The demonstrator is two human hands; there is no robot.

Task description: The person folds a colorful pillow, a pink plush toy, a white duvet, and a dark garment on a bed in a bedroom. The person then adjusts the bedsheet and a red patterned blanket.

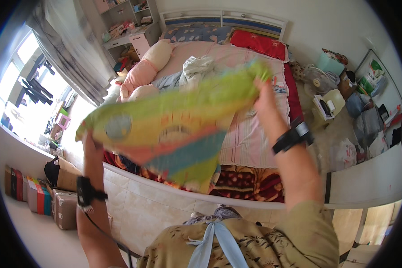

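A colourful printed cloth (174,123), green along its top with yellow, pink and blue parts below, is stretched in the air between my hands. It is smeared by motion, and I cannot tell if it is a single layer or a cover. My left hand (91,139) grips its left end, the fingers mostly hidden behind the fabric. At the upper right end, raised higher, my right hand (264,97) is closed on the bunched edge. Behind the cloth lies the bed (250,138) with a pink striped sheet. Crumpled pale clothes (196,67) rest on it.
A long pink plush toy (140,76) lies along the bed's left side. A red pillow (259,43) and a grey-blue pillow (196,33) are by the headboard. A fan (316,79) and bags stand to the right. Boxes and a suitcase (64,209) sit at the lower left.
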